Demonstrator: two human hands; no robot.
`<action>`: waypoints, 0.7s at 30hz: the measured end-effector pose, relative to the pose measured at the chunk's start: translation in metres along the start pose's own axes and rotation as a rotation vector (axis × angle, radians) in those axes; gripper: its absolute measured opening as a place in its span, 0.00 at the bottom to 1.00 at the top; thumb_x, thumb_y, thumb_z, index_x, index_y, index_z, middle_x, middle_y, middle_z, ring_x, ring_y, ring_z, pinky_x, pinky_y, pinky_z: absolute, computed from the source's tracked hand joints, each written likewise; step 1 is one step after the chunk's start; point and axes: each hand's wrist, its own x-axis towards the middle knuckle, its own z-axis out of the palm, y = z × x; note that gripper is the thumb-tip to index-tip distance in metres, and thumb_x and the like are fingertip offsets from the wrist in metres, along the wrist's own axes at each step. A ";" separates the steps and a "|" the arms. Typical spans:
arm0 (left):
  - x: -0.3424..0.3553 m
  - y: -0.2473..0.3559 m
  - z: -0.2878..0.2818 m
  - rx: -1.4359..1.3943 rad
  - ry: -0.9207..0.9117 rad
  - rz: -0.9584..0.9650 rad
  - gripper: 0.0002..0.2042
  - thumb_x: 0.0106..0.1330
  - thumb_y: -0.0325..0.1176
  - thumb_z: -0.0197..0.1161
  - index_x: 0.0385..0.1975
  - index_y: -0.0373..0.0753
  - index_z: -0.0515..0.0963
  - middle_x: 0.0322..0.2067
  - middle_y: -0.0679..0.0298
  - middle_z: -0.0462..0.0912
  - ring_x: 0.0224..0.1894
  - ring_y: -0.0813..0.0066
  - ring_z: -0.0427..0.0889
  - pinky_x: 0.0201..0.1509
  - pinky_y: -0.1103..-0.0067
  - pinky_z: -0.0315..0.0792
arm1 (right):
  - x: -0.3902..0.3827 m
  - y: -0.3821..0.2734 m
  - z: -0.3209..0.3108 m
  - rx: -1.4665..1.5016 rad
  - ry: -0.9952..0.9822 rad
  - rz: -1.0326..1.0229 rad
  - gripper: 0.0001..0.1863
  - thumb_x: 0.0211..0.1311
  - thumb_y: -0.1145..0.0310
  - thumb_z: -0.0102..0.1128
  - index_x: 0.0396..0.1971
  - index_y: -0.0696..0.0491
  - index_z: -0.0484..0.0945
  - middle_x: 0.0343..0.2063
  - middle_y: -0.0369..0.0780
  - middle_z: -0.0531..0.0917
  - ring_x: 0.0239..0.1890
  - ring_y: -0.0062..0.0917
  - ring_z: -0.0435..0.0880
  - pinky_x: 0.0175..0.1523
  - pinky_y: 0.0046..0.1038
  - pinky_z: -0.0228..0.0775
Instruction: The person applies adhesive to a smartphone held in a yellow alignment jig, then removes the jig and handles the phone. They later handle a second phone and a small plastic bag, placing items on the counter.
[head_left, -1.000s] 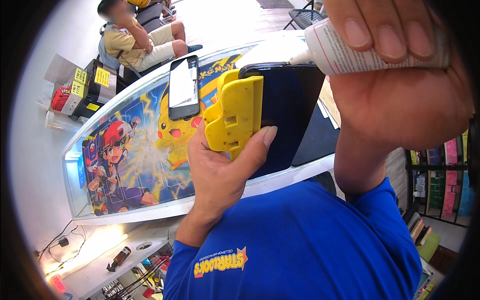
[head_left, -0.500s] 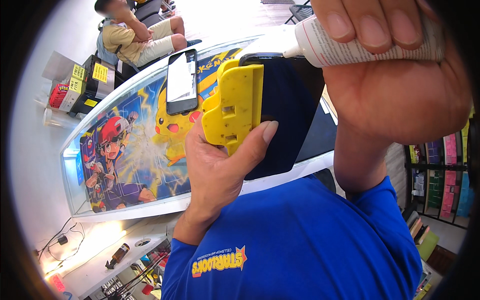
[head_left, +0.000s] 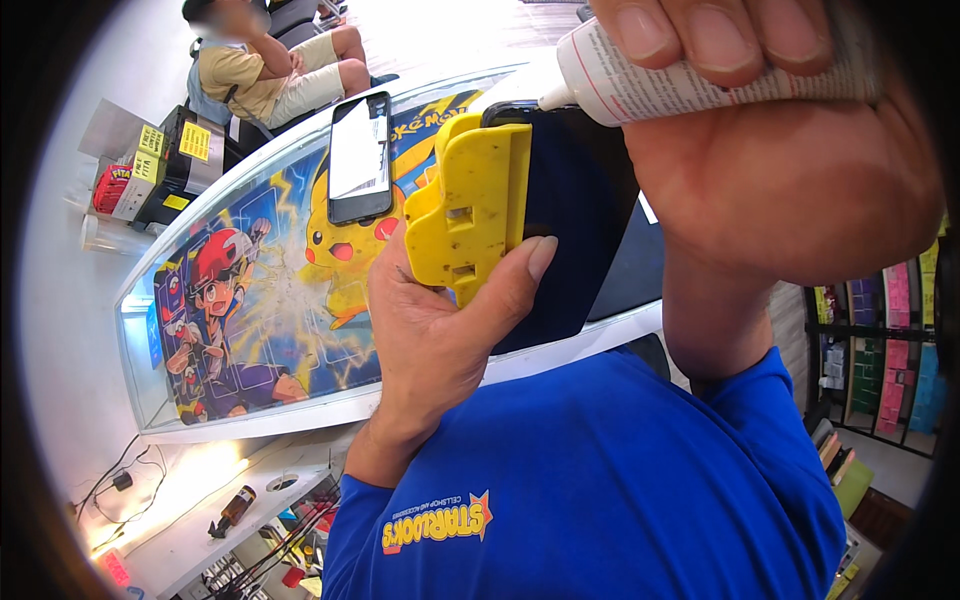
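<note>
My left hand (head_left: 440, 310) is wrapped round the lower part of a yellow plastic clamp (head_left: 470, 200) and a dark flat device (head_left: 570, 220), a phone or tablet; I cannot tell which. The clamp grips the device's left edge, and my thumb lies over its front. In my right hand (head_left: 770, 170), large at the upper right, is a white glue tube (head_left: 690, 85) held on its side. The tube's pointed nozzle (head_left: 552, 97) meets the device's top edge just right of the clamp. Whether glue comes out is too small to see.
A phone with a lit white screen (head_left: 360, 160) rests on a glass-topped counter (head_left: 150, 400) over a cartoon mat (head_left: 270, 320). Beyond sits a person in a yellow shirt (head_left: 250, 75). A lower white shelf (head_left: 180, 545) at left bears a small brown bottle (head_left: 235, 508) and cables.
The nozzle has slid left along the device's top edge, closer to the clamp, as my right hand shifted left. My left hand keeps its hold on the clamp and device.
</note>
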 end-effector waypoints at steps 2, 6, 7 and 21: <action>0.000 -0.001 0.000 -0.012 0.002 0.008 0.13 0.61 0.30 0.75 0.41 0.34 0.81 0.31 0.68 0.86 0.30 0.87 0.82 0.36 0.86 0.75 | 0.002 0.001 0.001 0.002 0.000 0.001 0.17 0.75 0.62 0.35 0.31 0.55 0.70 0.29 0.43 0.74 0.34 0.32 0.72 0.47 0.41 0.63; -0.001 -0.003 -0.002 -0.021 0.003 0.012 0.12 0.61 0.29 0.75 0.41 0.34 0.82 0.31 0.68 0.86 0.30 0.86 0.82 0.36 0.86 0.75 | 0.003 0.003 0.004 0.008 0.001 0.012 0.17 0.75 0.62 0.35 0.31 0.54 0.70 0.29 0.43 0.74 0.34 0.32 0.72 0.47 0.42 0.63; -0.002 -0.004 -0.003 -0.017 0.005 0.008 0.12 0.61 0.29 0.75 0.41 0.34 0.82 0.31 0.68 0.86 0.30 0.87 0.82 0.36 0.87 0.75 | 0.006 0.004 0.005 0.011 0.001 0.012 0.17 0.75 0.62 0.35 0.31 0.54 0.70 0.30 0.43 0.74 0.35 0.32 0.72 0.47 0.42 0.63; 0.014 -0.003 -0.021 -0.436 0.030 -0.220 0.18 0.60 0.31 0.74 0.48 0.37 0.77 0.37 0.70 0.81 0.37 0.85 0.79 0.44 0.85 0.72 | 0.004 -0.148 -0.065 -0.092 0.351 -0.151 0.18 0.77 0.58 0.34 0.32 0.54 0.68 0.31 0.44 0.70 0.31 0.31 0.67 0.42 0.36 0.63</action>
